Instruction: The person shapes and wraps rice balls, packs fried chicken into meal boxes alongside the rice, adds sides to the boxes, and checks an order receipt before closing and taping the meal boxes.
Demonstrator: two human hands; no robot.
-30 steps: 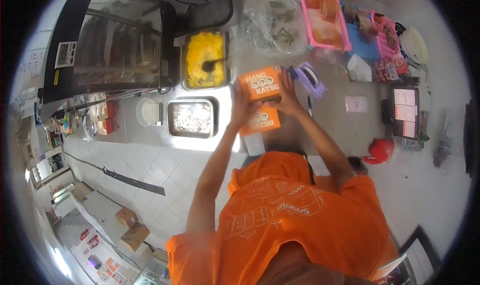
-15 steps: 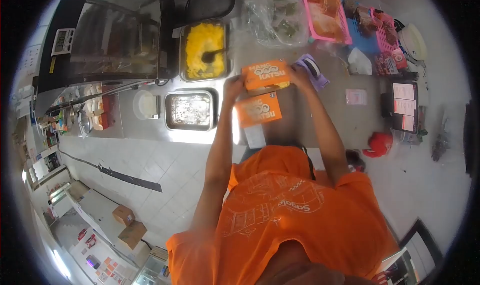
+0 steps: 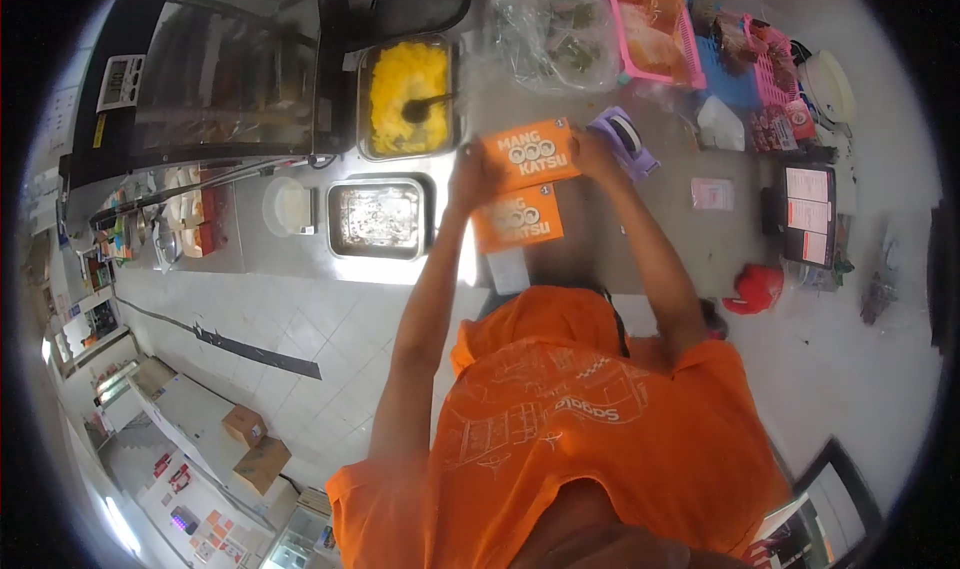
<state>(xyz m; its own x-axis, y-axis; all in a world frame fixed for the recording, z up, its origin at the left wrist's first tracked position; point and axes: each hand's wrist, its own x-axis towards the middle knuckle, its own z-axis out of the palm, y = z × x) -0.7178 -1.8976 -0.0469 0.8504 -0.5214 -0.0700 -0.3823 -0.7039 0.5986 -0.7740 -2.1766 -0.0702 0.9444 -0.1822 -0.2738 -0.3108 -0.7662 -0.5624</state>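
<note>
An orange box (image 3: 532, 154) with white "MANG KATSU" lettering is held between my two hands over the counter. My left hand (image 3: 472, 177) grips its left end, and my right hand (image 3: 592, 155) is closed on its right end. Just below it, nearer to me, lies a second orange box (image 3: 520, 219) with the same print, its upper edge partly covered. A white paper (image 3: 508, 270) sticks out beneath that second box. Right of my right hand is a purple tape dispenser (image 3: 628, 144).
A tray of yellow food (image 3: 408, 99) with a dark spoon and an emptier metal tray (image 3: 379, 217) stand to the left. Behind are a plastic bag of greens (image 3: 555, 34) and a pink basket (image 3: 690, 44). A tablet (image 3: 808, 214) stands at the right.
The held box was open along its near side and now looks closed and flatter. It has come slightly toward me, over the edge of the second box, with both hands still at its ends.
</note>
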